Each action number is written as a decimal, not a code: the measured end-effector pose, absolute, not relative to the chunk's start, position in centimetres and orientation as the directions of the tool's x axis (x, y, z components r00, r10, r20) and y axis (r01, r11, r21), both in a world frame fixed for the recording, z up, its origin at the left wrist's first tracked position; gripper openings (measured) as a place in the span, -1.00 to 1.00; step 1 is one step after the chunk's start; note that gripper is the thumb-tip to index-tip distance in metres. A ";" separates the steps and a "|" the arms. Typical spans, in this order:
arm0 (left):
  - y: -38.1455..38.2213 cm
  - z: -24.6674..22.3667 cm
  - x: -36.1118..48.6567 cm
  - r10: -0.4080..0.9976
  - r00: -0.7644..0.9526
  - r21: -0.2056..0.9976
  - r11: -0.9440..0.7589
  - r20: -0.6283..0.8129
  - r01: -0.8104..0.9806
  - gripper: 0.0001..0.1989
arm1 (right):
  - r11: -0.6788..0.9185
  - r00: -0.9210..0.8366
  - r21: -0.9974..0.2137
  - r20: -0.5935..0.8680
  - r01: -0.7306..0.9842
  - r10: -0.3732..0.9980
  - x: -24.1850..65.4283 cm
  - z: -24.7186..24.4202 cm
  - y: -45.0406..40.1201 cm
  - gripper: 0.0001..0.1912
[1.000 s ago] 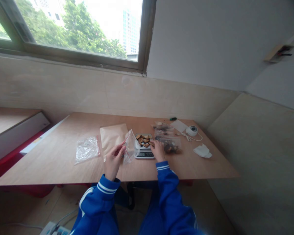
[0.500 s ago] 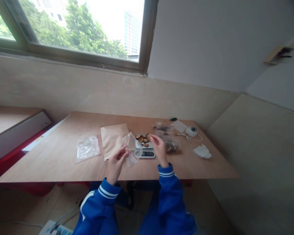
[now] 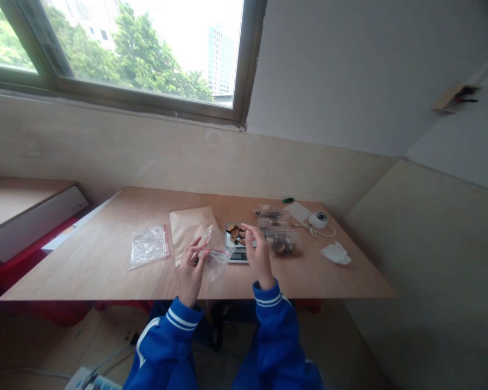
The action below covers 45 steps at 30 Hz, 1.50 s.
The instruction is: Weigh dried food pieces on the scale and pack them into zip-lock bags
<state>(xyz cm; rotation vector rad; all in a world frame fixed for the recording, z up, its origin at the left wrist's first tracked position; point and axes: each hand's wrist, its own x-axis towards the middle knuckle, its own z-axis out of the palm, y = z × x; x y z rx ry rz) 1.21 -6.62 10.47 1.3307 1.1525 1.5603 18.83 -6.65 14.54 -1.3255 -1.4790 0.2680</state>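
A clear zip bag with a red seal strip hangs from my left hand, its edge between my thumb and fingers. My right hand is over the right side of a small digital scale, thumb and forefinger apart, with nothing visible between them. Brown dried slices lie on the scale's plate, partly hidden by my right fingers. The bag's right edge overlaps the front left of the scale.
A brown paper sheet or envelope lies behind my left hand, with clear bags further left. Filled zip bags lie right of the scale. Further right are a white round device with a cable, a crumpled tissue and a green object.
My right hand has shifted slightly left and its fingers have parted; the slice at its fingertips no longer shows there. My left fingers have spread a little and the bag has tilted lower.
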 end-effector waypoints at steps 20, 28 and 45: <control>-7.6 10.4 1.0 0.947 -0.164 0.953 -0.291 0.275 -0.080 -0.75 | 0.011 0.245 -0.536 0.404 0.844 0.882 18.8 3.3 -0.3 -0.75; -7.6 9.8 1.7 0.954 -0.135 0.955 -0.281 0.268 -0.090 -0.75 | 0.127 0.224 -0.637 0.441 0.761 0.869 21.3 3.0 -0.6 -0.73; -7.2 9.3 1.4 0.957 -0.128 0.964 -0.265 0.262 -0.013 -0.74 | 0.184 0.467 -0.952 0.283 0.246 0.838 23.4 5.0 -0.5 -0.52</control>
